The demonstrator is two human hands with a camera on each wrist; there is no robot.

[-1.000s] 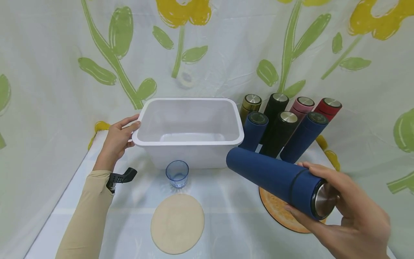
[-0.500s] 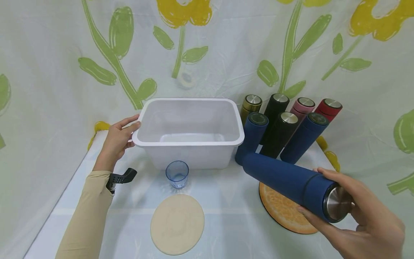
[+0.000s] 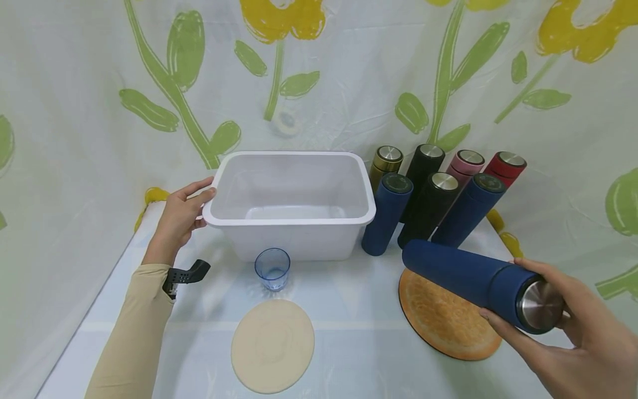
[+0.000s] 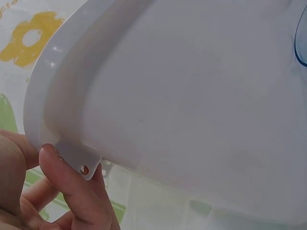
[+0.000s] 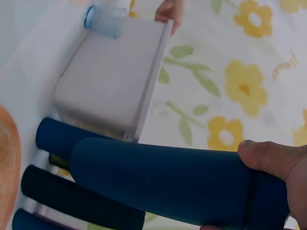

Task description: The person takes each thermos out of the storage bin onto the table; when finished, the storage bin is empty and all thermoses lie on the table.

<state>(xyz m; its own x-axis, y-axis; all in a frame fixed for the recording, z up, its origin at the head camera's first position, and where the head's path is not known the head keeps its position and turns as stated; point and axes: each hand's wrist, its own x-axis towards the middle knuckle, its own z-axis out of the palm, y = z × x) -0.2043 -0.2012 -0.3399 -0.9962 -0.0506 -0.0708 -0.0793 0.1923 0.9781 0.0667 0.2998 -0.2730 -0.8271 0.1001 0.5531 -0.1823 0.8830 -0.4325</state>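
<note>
My right hand (image 3: 573,327) grips a dark blue flask (image 3: 473,280) near its steel cap end and holds it almost level above an orange round mat (image 3: 443,318). The right wrist view shows my thumb (image 5: 271,160) across the flask (image 5: 163,179). My left hand (image 3: 181,213) holds the left rim of a white plastic tub (image 3: 291,219), with a finger (image 4: 72,189) under the rim's tab (image 4: 81,160). A small blue clear cup (image 3: 272,268) stands in front of the tub.
Several upright flasks (image 3: 438,194) in blue, black, gold, pink and red are clustered right of the tub. A beige round mat (image 3: 273,343) lies near the front of the table. A flower-printed sheet (image 3: 319,72) covers the table and backdrop.
My right hand has carried the blue flask to the right and lower, away from the tub's corner, until it hangs over the orange mat. The left hand has stayed on the tub rim.
</note>
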